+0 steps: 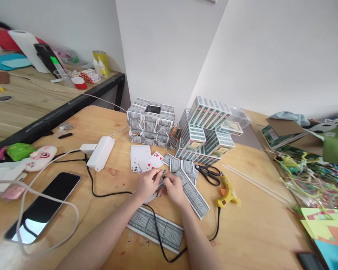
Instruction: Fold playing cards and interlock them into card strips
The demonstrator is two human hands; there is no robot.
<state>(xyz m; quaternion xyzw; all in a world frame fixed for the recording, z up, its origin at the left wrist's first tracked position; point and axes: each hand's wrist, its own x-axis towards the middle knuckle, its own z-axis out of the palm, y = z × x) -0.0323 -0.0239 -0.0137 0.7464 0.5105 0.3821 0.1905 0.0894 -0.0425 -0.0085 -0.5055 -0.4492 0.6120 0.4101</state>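
My left hand (pixel 148 184) and my right hand (pixel 173 187) meet over the wooden table (pixel 256 228), both pinching a small folded playing card (pixel 161 181) between the fingertips. Just beyond them lies a fan of face-up cards (pixel 146 159) and a strip of glued face-down cards (pixel 193 191). A second strip of cards (pixel 154 227) lies under my forearms, crossed by a black cable (pixel 157 234). To the right rest black scissors (pixel 210 173) and a yellow glue gun (pixel 228 193).
A box built of cards (pixel 150 122) and stacked card packs (pixel 207 131) stand at the back. A phone (pixel 43 206), white adapter (pixel 100 153) and cables lie left. Glue sticks (pixel 256 182) and coloured paper scraps (pixel 323 221) lie right. A second table (pixel 30 93) stands far left.
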